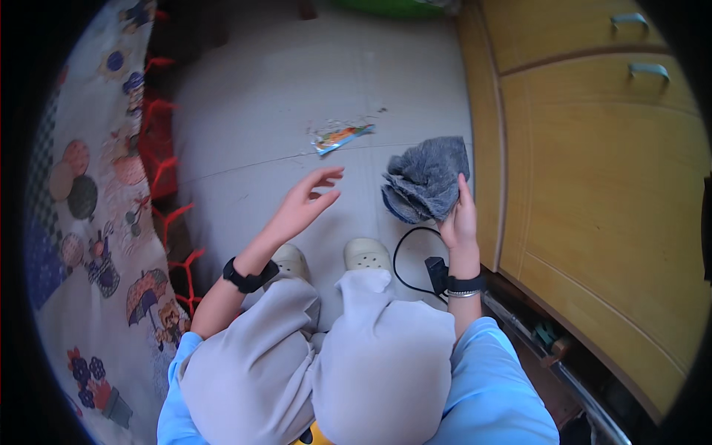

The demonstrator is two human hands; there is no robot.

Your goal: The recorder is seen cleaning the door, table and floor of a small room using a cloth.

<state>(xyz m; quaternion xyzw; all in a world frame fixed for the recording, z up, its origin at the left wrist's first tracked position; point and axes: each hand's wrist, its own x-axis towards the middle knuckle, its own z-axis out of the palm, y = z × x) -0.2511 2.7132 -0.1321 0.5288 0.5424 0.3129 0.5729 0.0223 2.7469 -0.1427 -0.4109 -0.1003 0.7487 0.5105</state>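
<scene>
My right hand [460, 219] grips a folded grey cloth [428, 175] with a fuzzy surface, raised over the floor near the cabinet. The thumb lies on the cloth's right edge, and the other fingers are hidden beneath it. In front of my left foot, my left hand [309, 201] hovers with nothing in it, fingers apart. Beyond it, a colourful snack wrapper [344, 138] lies on the pale tiled floor [267, 117], among scattered small crumbs. A dark bit of debris [381, 110] rests a little farther to the right.
At right stands a yellow wooden cabinet [589, 167] with metal handles. A printed cloth with red fringe [105, 183] hangs along the left. A black cable [396, 261] loops by my right wrist. Part of a green object [395, 6] shows at the far edge. My light clogs [367, 255] are on the floor.
</scene>
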